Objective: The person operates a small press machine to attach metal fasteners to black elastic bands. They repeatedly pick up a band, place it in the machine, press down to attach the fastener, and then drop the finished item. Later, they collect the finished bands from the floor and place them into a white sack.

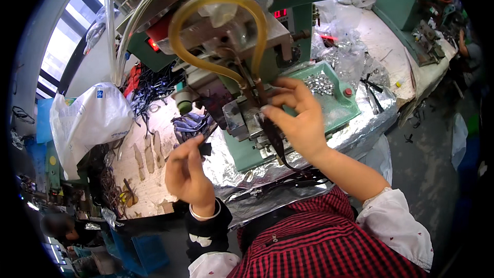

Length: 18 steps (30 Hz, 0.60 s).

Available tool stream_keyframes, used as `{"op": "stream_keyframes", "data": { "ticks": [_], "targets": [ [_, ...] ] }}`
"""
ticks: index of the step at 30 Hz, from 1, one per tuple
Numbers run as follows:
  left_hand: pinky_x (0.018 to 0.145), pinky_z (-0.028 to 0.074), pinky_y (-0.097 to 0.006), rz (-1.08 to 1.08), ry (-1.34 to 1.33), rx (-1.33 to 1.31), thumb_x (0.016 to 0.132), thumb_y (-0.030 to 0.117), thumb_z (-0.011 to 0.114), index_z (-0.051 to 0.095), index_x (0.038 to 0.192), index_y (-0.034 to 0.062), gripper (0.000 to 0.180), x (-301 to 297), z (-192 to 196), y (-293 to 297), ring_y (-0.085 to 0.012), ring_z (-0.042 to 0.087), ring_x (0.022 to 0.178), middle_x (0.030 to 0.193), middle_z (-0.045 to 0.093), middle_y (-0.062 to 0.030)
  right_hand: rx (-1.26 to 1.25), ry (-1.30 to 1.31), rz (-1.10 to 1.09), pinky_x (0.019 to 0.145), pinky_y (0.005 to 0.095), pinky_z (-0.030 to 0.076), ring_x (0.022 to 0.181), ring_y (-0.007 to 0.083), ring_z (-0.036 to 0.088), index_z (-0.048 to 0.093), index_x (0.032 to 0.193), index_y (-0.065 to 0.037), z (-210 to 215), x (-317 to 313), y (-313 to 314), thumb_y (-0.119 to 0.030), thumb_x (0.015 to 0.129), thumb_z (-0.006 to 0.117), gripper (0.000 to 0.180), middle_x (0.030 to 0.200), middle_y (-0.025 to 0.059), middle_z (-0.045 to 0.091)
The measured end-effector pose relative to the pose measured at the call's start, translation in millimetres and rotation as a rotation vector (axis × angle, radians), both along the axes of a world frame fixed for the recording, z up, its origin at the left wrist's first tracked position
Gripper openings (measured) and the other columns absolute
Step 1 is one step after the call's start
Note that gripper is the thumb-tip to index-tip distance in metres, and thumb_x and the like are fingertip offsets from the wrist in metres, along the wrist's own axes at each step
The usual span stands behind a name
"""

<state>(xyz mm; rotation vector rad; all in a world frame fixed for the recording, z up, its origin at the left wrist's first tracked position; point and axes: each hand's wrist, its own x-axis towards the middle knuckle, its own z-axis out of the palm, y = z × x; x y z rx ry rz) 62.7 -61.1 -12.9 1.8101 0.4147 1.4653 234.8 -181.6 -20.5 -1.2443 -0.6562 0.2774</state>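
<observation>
At the green press [242, 157], my right hand [301, 118] pinches a dark strap [274, 136] between thumb and fingers. The strap's upper end lies under the press head, partly hidden by metal parts and my fingers; its lower end hangs over the press's front and tapers into a thin tail. My left hand [190, 172] is left of the press, thumb and fingertips closed on a thin dark strip [210, 133]. Just beyond those fingers lies a bundle of folded dark blue straps [190, 124]. A yellowish hose [175, 28] loops above the press head.
A green tray [337, 105] of small shiny metal pieces sits right of the press. On the left are a white plastic bag [90, 123], a heap of dark straps [154, 92] and yellow-handled scissors [129, 195]. Crumpled foil [218, 175] covers the table's front; clear bags [355, 51] lie behind the tray.
</observation>
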Motion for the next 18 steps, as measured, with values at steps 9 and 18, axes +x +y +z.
{"op": "stream_keyframes", "data": {
  "ticks": [9, 18],
  "targets": [
    [0.053, 0.049, -0.025, -0.250, 0.214, 0.881, 0.072, 0.010, 0.083, 0.070, 0.094, 0.0027, 0.027, 43.3, -9.1, -28.8, -0.0175, 0.066, 0.064, 0.104, 0.072, -0.0159, -0.266, -0.437, -0.072, 0.094, 0.0383, 0.050, 0.107, 0.0330, 0.067, 0.064, 0.122, -0.003, -0.8, 31.8, -18.6, -0.006, 0.088, 0.056, 0.035, 0.113, 0.0179, 0.069],
    [0.043, 0.041, -0.026, -0.281, 0.195, 0.912, 0.070, 0.008, 0.084, 0.069, 0.096, 0.0076, 0.030, 53.4, -19.9, -21.5, -0.0163, 0.057, 0.051, 0.097, 0.074, -0.0163, -0.426, -0.573, -0.404, 0.090, 0.0375, 0.051, 0.101, 0.0316, 0.068, 0.069, 0.110, -0.004, -72.6, 94.0, -75.5, 0.001, 0.089, 0.053, 0.027, 0.108, 0.0145, 0.071]
  ]
}}
